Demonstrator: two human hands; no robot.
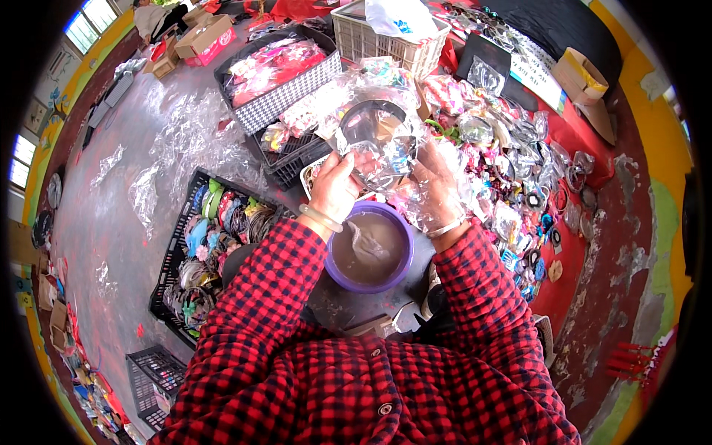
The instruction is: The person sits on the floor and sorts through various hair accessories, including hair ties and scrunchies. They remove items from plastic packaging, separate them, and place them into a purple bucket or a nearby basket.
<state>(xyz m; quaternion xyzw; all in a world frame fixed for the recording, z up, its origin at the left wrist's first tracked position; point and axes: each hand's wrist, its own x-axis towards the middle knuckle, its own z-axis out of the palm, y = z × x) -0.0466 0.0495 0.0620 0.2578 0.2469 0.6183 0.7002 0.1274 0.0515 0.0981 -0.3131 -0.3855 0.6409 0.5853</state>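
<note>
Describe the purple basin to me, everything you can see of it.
The purple basin is round and wide-mouthed, with a smooth, plastic-looking rim. It sits upright, apparently on the dark floor, just in front of the person. Inside is murky, greyish-brown content that looks liquid, with a pale, crumpled, translucent piece lying in it. The left hand and right hand are beyond its rim in the view, neither inside it. Its underside is hidden.

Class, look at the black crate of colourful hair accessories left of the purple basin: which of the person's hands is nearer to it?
Left. The left hand is to the crate's upper right in the picture; the right hand is farther right, across the clear plastic.
</note>
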